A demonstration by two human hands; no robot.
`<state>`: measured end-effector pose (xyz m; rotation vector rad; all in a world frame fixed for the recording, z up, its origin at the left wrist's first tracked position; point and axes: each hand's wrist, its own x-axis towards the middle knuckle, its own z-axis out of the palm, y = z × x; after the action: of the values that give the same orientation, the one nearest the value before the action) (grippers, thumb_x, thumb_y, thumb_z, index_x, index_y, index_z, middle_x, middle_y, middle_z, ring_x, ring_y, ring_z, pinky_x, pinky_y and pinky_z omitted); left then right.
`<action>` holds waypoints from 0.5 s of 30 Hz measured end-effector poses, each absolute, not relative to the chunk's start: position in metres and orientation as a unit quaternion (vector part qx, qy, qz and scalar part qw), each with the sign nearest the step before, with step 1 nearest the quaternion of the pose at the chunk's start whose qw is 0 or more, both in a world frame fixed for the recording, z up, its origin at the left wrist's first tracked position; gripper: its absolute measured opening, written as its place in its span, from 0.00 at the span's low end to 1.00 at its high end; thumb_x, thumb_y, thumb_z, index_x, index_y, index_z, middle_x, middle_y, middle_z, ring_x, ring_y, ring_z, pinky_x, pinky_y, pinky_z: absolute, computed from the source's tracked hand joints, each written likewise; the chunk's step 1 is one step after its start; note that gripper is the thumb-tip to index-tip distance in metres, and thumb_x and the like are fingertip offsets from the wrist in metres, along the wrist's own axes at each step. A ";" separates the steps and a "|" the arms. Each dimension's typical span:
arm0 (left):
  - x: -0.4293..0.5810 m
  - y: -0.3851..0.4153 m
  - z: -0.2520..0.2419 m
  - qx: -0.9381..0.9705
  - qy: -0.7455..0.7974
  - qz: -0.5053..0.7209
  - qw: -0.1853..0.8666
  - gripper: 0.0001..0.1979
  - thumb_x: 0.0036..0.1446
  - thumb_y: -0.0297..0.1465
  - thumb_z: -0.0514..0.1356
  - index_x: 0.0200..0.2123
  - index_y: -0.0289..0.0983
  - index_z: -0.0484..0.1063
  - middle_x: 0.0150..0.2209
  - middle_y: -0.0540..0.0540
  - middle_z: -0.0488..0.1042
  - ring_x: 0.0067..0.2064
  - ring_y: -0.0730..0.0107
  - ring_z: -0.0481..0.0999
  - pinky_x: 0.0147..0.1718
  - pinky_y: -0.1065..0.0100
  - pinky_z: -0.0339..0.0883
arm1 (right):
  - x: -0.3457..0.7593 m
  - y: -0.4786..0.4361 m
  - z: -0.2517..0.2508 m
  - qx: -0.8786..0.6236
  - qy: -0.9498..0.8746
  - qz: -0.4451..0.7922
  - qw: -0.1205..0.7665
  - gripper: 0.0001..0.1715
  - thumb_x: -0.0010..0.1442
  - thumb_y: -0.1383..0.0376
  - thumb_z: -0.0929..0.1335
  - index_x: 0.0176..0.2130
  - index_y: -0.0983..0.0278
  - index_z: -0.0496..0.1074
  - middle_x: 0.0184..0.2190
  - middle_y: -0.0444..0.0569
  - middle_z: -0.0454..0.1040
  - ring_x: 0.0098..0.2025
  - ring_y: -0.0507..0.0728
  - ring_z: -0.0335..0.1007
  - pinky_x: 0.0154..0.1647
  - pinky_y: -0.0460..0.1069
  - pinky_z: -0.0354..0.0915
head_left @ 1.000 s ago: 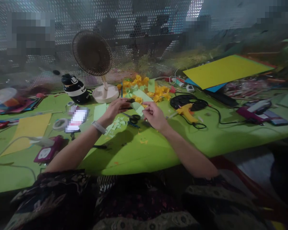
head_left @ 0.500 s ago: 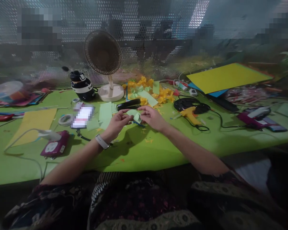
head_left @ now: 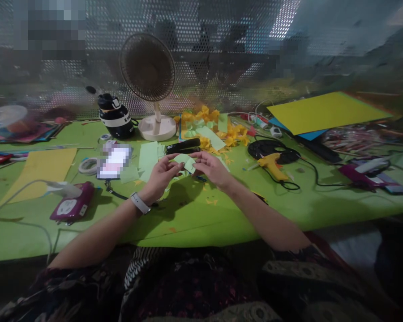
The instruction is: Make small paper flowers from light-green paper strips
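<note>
I see the left hand (head_left: 161, 176) and right hand (head_left: 214, 169) close together over the green desk (head_left: 188, 214). Both pinch one small pale green paper piece (head_left: 187, 162) by the fingertips, the left at its left end and the right at its right end. A black stapler (head_left: 183, 146) lies just behind the paper, beside green paper slips (head_left: 148, 156). A yellow glue gun (head_left: 272, 163) rests well off to the right.

My lime-green table (head_left: 188, 214) spreads from nine to three o'clock. At twelve o'clock a perforated metal screen (head_left: 221, 40) backs it, with daylight (head_left: 285, 18) glowing through the holes at one o'clock.
</note>
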<state>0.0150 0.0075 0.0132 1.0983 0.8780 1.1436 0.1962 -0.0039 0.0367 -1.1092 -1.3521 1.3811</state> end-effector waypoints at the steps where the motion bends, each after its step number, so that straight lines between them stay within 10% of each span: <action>1: 0.016 0.007 0.014 0.472 0.382 0.495 0.622 0.29 0.42 0.38 0.76 0.47 0.37 0.73 0.29 0.53 0.77 0.33 0.74 0.76 0.34 0.71 0.69 | 0.198 -0.004 0.036 -0.440 -0.544 0.561 0.443 0.10 0.61 0.73 0.67 0.43 0.64 0.72 0.35 0.47 0.77 0.32 0.51 0.75 0.37 0.48 0.75; 15: 0.017 0.004 0.010 0.485 0.370 0.500 0.615 0.27 0.42 0.37 0.76 0.45 0.36 0.73 0.29 0.54 0.76 0.31 0.76 0.76 0.33 0.72 0.69 | 0.200 -0.001 0.021 -0.408 -0.585 0.544 0.442 0.15 0.57 0.70 0.70 0.46 0.64 0.70 0.34 0.46 0.77 0.34 0.52 0.73 0.35 0.49 0.75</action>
<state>0.0166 0.0038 0.0096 1.1179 0.8526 1.1511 0.2004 -0.0011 0.0212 -1.0122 -1.4515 1.3498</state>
